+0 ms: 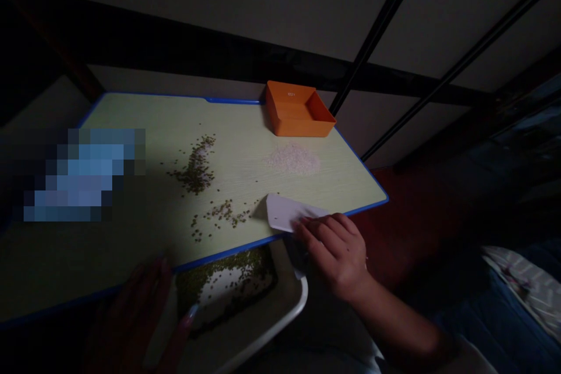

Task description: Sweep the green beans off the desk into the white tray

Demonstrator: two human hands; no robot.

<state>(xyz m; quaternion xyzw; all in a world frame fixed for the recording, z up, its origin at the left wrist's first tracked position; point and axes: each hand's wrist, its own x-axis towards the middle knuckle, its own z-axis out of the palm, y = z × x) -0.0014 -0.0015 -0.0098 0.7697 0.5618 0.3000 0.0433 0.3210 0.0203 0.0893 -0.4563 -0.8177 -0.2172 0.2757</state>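
Note:
My right hand [336,250] is closed on a flat white plastic piece [283,212] with rounded corners and a small hole, tilted on its edge over the table's near side. My left hand [142,304], deep in shadow, grips the left side of a white tub [302,295], its thumb over the inside. Small green beans or seeds lie in the tub, below the blue table edge. On the pale tabletop [236,163] are a dark green pile of seeds [197,169], a looser scatter of seeds [225,213] near the edge, and a heap of pale grains [294,159].
An orange open box [302,111] stands at the table's far right corner. A pixelated bright patch [83,175] covers something on the left. Panelled doors [280,0] rise behind the table. Dark fabric [491,310] and a striped cloth [526,280] lie at the right.

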